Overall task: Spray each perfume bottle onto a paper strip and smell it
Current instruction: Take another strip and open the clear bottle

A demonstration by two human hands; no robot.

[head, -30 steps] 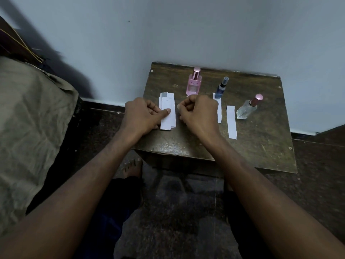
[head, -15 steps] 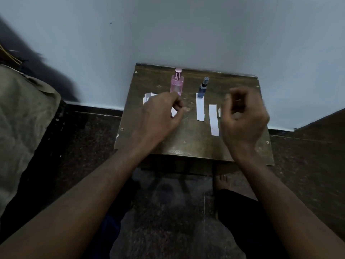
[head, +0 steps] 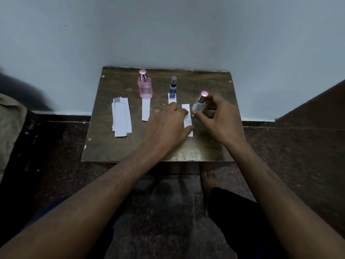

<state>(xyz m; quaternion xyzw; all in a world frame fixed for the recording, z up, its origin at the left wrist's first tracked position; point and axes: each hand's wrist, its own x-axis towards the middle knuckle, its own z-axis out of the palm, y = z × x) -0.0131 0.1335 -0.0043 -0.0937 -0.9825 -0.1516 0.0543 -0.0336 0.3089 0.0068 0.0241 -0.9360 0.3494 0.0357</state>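
Head view — right hand [head: 216,120] on clear bottle [head: 199,105]

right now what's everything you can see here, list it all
table: 1, dark brown wood, against the wall
pink bottle: 1, pink, pink cap, back left
blue bottle: 1, blue, dark sprayer, back middle
clear bottle: 1, clear, pink cap, in right grip
laid strips: 3, white, one before each bottle
strip stack: 1, white, table left
cloth: 1, beige, far left
foot: 1, bare, under table edge
left hand: resting on the right strip
right hand: pinching the clear bottle
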